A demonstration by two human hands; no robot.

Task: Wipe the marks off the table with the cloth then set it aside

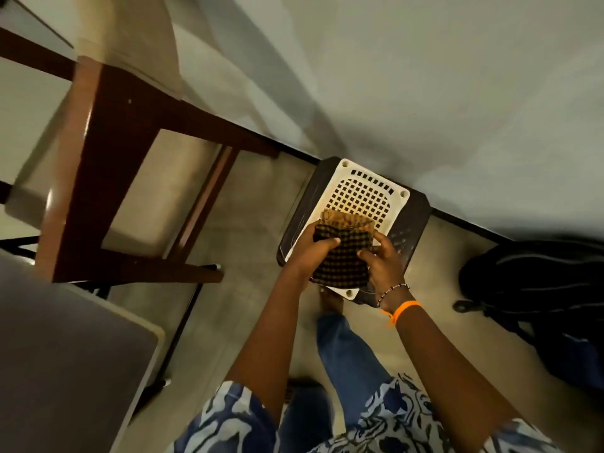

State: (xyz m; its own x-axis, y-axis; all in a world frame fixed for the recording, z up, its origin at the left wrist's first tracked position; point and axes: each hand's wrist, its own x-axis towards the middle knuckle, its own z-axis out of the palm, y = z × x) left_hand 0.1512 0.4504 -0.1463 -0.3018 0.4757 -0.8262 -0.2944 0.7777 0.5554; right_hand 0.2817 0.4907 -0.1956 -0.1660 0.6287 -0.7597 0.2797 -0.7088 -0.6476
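A dark checked cloth (340, 259), folded, with a lighter brown layer showing at its top edge, is held over a plastic stool (366, 194) with a white grid seat and dark frame. My left hand (310, 253) grips the cloth's left side. On the cloth's right side my right hand (380, 256) pinches it; that wrist wears an orange band and a beaded bracelet. A corner of the grey table (65, 354) shows at the lower left, away from both hands.
A dark wooden chair (108, 178) with a pale cushion stands at the left. A black bag (539, 289) lies on the floor at the right. The wall runs behind the stool. My legs in jeans are below the hands.
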